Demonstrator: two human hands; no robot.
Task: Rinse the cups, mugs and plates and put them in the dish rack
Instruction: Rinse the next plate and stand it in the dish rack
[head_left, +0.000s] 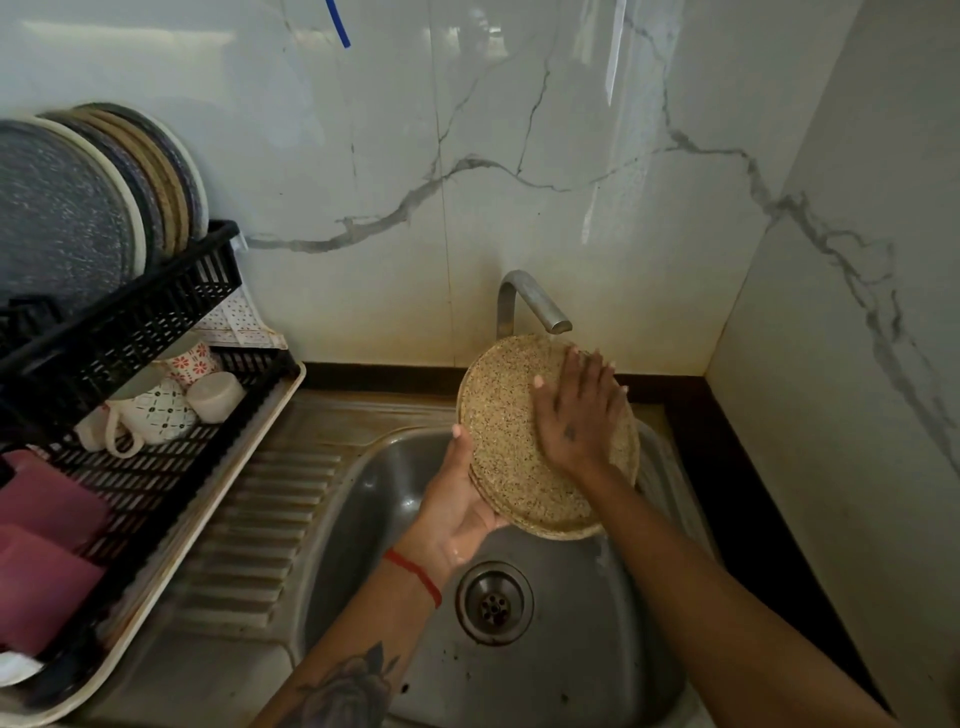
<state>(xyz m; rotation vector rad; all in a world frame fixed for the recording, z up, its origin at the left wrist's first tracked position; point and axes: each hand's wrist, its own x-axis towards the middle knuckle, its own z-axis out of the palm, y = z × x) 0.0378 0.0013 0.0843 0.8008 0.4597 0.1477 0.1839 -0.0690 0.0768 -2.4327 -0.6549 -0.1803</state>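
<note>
Rinsing under way over the sink (363, 499): speckled beige plate (511, 457) tilted just below the tap (535, 304), above the drain (494, 603). Left hand (457, 504) cupping the plate's lower-left rim from beneath, fingers curled round the edge, a firm grip on the plate. Right hand (576, 410) flat on the plate's face, fingers straight and spread, rubbing rather than holding. Possibly a second plate stacked behind the first; hard to tell from the layered rim. Water at the spout not clearly visible. To do this step well, by the look of it: keep the plate tilted toward the drain so runoff falls in the basin, sweep the flat palm across the whole face, turn the rim through the cupped hand, then flip for the back. Wet rim likely slippery, so thumb kept hooked over the edge. Dish rack (156, 322) left of the sink, plates already upright in its upper tier, mugs (161, 410) below.
</note>
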